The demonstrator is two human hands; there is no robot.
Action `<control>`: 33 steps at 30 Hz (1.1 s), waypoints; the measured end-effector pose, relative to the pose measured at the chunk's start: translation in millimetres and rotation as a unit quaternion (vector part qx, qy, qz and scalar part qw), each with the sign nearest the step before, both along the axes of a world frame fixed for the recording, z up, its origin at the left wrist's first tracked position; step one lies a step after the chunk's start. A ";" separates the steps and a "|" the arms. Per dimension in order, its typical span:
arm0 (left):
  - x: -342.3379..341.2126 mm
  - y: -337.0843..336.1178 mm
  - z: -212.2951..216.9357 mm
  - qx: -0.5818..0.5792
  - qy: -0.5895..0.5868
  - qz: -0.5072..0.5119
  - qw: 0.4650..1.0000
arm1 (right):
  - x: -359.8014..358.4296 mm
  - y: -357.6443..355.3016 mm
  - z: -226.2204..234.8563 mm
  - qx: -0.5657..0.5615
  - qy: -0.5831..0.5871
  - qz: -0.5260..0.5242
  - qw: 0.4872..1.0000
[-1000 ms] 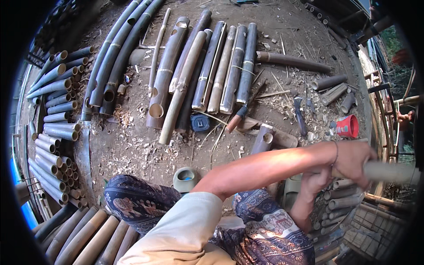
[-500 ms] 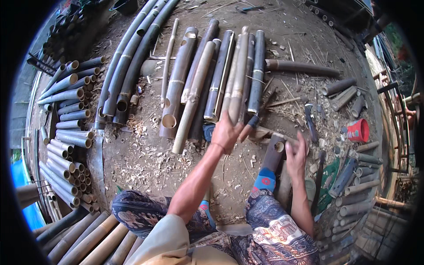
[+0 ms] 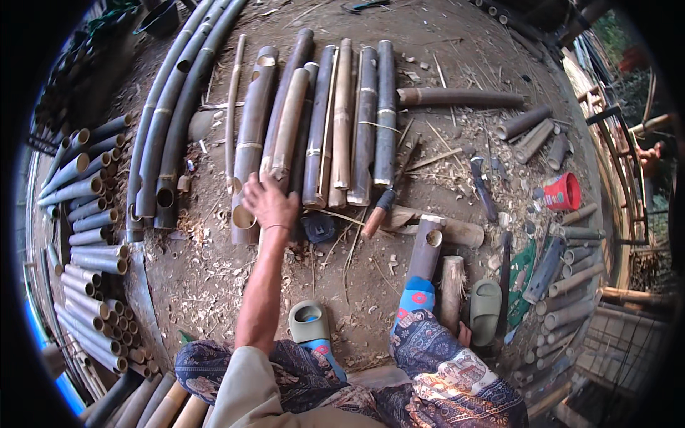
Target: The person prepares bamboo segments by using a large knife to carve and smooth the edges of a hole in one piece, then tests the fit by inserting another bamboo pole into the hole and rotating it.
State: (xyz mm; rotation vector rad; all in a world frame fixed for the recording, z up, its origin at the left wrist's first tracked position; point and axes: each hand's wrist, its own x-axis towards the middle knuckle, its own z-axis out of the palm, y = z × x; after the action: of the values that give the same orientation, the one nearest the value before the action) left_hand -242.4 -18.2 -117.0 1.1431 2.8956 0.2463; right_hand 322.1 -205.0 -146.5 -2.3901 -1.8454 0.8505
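Reaching over bamboo poles (image 3: 290, 118), red cup (image 3: 569, 191) bearing small pale markings (image 3: 551, 195)

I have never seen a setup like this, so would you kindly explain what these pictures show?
Of course. There is no machine here: a person works with two bare hands. The view comes from a wide fisheye camera on the person's head, looking down, so straight edges bend near the rim.

On the ground lie a row of bamboo poles, some with holes cut in them, scattered shavings, a wooden-handled tool and a red container.

The left hand is spread over the lower end of a pale pole; I cannot tell whether it has a grip on it. Only fingers of the right hand show, beside the patterned trousers, so what they hold, if anything, is hidden.
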 end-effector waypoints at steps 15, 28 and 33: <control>-64.3 4.0 -21.2 0.121 -0.027 -0.075 0.989 | -32.9 20.4 34.2 -0.056 0.053 0.022 0.997; 23.2 139.1 -20.2 0.174 -0.044 -0.261 0.948 | -16.1 218.1 97.3 0.045 -0.032 0.079 0.995; 51.3 176.5 -12.1 0.180 -0.096 -0.311 0.928 | -69.3 263.1 106.3 -0.214 -0.090 0.160 0.960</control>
State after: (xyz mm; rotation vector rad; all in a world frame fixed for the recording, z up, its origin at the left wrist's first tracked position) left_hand -191.1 158.3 -129.2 1.8872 2.2195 0.8270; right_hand 252.8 58.1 -40.1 -2.5086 -2.3802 1.2037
